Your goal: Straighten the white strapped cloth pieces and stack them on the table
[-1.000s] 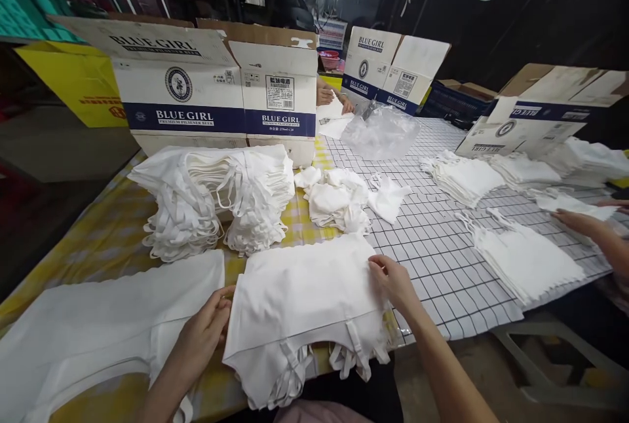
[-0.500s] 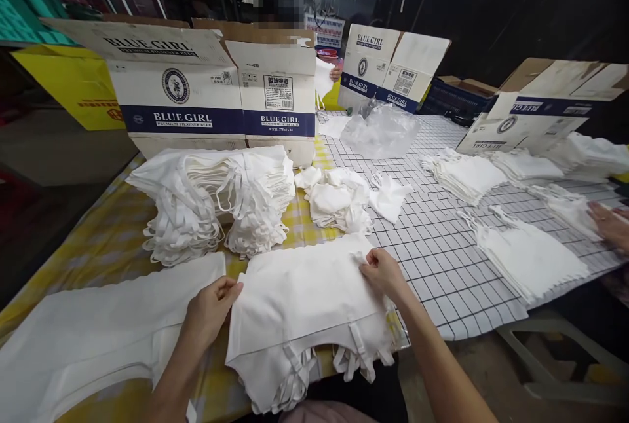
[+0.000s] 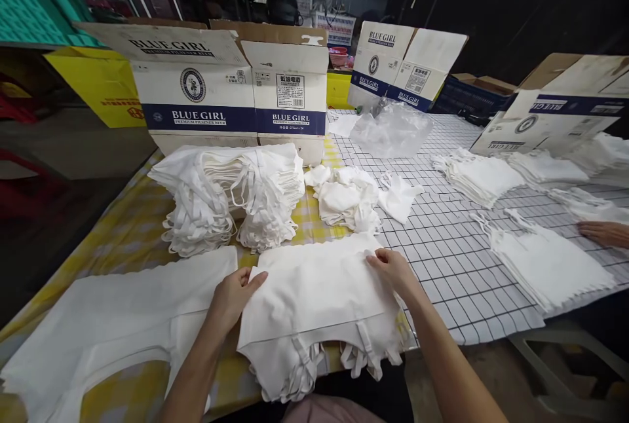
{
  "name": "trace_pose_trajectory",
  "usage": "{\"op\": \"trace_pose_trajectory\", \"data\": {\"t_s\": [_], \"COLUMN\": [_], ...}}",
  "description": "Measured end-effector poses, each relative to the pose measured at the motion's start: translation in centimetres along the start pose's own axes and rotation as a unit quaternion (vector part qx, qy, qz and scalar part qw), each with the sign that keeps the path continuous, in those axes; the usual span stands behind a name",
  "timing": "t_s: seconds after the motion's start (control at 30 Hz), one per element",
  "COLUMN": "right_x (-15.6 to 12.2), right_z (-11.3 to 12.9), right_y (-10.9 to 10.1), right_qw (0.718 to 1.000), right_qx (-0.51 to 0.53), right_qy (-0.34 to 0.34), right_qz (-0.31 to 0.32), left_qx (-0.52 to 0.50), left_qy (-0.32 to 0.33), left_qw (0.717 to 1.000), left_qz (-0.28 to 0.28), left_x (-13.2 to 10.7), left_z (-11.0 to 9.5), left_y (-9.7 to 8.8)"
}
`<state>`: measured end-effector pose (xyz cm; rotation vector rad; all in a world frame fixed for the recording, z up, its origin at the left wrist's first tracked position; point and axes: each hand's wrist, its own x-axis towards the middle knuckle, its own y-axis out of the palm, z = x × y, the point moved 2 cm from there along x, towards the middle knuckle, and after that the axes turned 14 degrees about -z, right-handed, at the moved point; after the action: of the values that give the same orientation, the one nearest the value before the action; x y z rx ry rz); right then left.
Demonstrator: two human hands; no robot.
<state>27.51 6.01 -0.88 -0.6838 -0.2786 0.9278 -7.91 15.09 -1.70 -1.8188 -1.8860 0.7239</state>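
Observation:
In front of me a white strappy camisole lies flat at the table edge, its straps hanging toward me among more straps below. My left hand pinches its upper left corner, thumb on top. At the upper right corner, my right hand grips the edge between thumb and fingers. To the left another white garment is spread out. Beyond my hands stands a thick folded stack of white camisoles with dangling straps. A crumpled white pile sits right of that stack.
A flattened BLUE GIRL carton stands upright at the back. Clear plastic bags lie on the checked cloth. At right are stacks of white garments and another person's hand. A stool stands below.
My view has turned slightly left. My left thumb now reaches further over the camisole's corner. The person behind the carton, with a hand holding white cloth, has dropped from sight.

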Motion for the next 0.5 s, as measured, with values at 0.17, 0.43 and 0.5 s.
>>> {"op": "trace_pose_trajectory", "data": {"t_s": [0.17,0.43,0.5], "right_x": [0.2,-1.4,-1.6], "right_z": [-0.5,2.6,3.9], "right_y": [0.0,-4.3,-6.0], "right_qw": [0.999,0.944,0.930], "right_qx": [0.044,0.324,0.354], "right_qy": [0.011,0.025,0.026], "right_qz": [-0.028,0.059,0.097], "left_qx": [-0.022,-0.287,-0.309], "left_qy": [0.002,-0.053,-0.052], "left_qw": [0.999,0.955,0.948], "left_qz": [-0.024,0.051,0.049], "left_x": [0.4,-1.8,-2.1], "left_z": [0.4,-2.3,-4.2], "left_y": [-0.2,-3.3,-4.8]}}
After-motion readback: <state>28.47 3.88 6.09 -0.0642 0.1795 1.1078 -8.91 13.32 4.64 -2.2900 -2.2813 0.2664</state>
